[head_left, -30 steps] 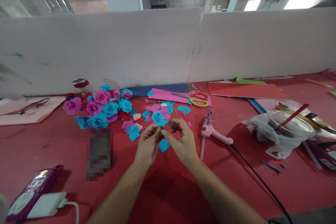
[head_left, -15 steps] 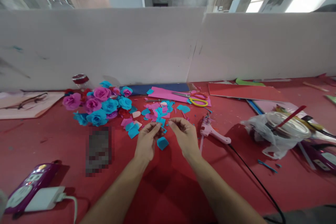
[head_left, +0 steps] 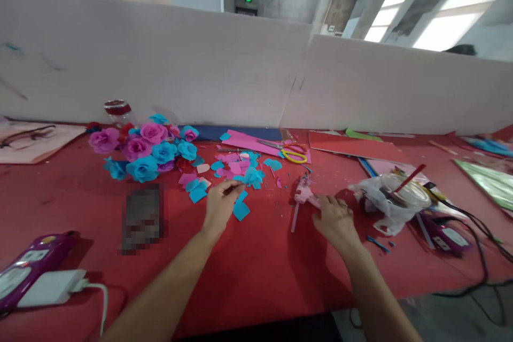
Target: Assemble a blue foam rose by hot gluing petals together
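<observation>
Pinched fingers of my left hand (head_left: 219, 203) are closed at the edge of some blue paper petals (head_left: 253, 176), bunched like a small flower; the exact grip is partly hidden. My right hand (head_left: 335, 218) lies over the handle of a pink glue gun (head_left: 305, 192), fingers curled round it. A clear glue stick (head_left: 295, 217) points out of the gun toward me. Below my left fingertips a loose blue paper petal (head_left: 241, 210) rests on the red table (head_left: 256, 272). Behind it is a scatter of pink and blue paper pieces (head_left: 234, 165).
Paper roses (head_left: 145, 168) in blue and pink stand at the left by a red-lidded jar (head_left: 118, 109). Scissors (head_left: 294, 154) lie on pink paper. A plastic bag with a tub (head_left: 385, 200) sits right of my right hand. Purple power strips (head_left: 44, 256) flank the table.
My right hand has left my left hand's side, moved right and closed over the glue gun's handle. My left hand stays pinched, with blue petals now showing beyond its fingertips. The view has tilted.
</observation>
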The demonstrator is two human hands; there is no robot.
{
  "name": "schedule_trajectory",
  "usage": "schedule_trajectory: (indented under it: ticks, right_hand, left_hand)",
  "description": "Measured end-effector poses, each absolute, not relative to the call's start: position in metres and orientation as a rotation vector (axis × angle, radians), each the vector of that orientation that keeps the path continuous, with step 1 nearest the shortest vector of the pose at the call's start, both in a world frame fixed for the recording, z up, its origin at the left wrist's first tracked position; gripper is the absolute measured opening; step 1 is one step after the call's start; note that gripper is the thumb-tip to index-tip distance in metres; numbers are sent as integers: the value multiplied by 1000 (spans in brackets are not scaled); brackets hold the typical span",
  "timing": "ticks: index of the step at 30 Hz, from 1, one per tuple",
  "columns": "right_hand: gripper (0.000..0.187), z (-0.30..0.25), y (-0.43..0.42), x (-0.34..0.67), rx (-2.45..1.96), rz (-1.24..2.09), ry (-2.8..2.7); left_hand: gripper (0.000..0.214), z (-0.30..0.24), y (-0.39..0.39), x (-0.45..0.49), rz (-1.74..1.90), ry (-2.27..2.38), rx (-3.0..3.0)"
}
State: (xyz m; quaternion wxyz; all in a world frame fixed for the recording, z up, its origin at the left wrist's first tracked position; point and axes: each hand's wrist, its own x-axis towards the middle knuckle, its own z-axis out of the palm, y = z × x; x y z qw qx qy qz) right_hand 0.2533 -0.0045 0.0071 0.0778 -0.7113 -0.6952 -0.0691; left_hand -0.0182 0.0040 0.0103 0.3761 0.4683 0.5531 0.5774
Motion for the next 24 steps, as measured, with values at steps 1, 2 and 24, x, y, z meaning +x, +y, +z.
schedule_trajectory:
  ticks: [1,2,24]
  right_hand:
    - [43,5,-4,257,-2167,-207,-2121]
    - [43,4,-3,259,-2178,-208,-2149]
    - [54,40,9,244,-1253,1631,-1823]
  left_hand:
    - [11,8,5,-19,1430,1410,1268]
    - [8,5,7,-20,1363,1390,1364]
    - [13,-18,23,-35,690,1231,1922]
